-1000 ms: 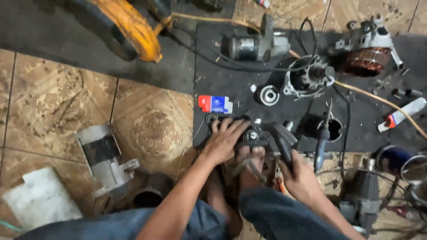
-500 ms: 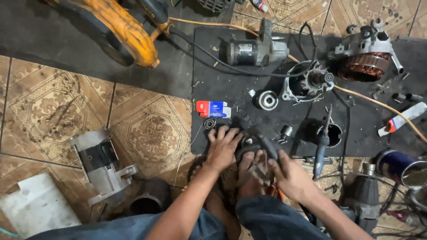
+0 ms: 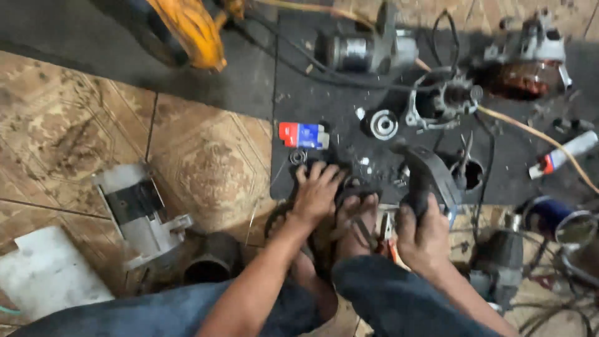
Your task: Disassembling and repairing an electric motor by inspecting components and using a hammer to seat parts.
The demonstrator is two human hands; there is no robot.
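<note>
Person sits on a tiled floor (image 3: 206,181), feet in sandals at edge of a black mat (image 3: 324,100). Left hand (image 3: 317,195) lies palm-down on the mat edge, fingers spread, just below a small bearing ring (image 3: 297,156) and a red-and-blue box (image 3: 304,135). Right hand (image 3: 424,234) grips a dark housing part (image 3: 429,178), lifted off the mat w/ thumb wrapped round it, prob. a tool casing; too blurred to tell. On the mat: round pulley (image 3: 382,123), stator frame (image 3: 444,103), grey motor (image 3: 365,50), copper-wound armature (image 3: 530,59). Silver motor body (image 3: 140,209) lies on the tiles at left. Yellow tool (image 3: 187,28) at top.
</note>
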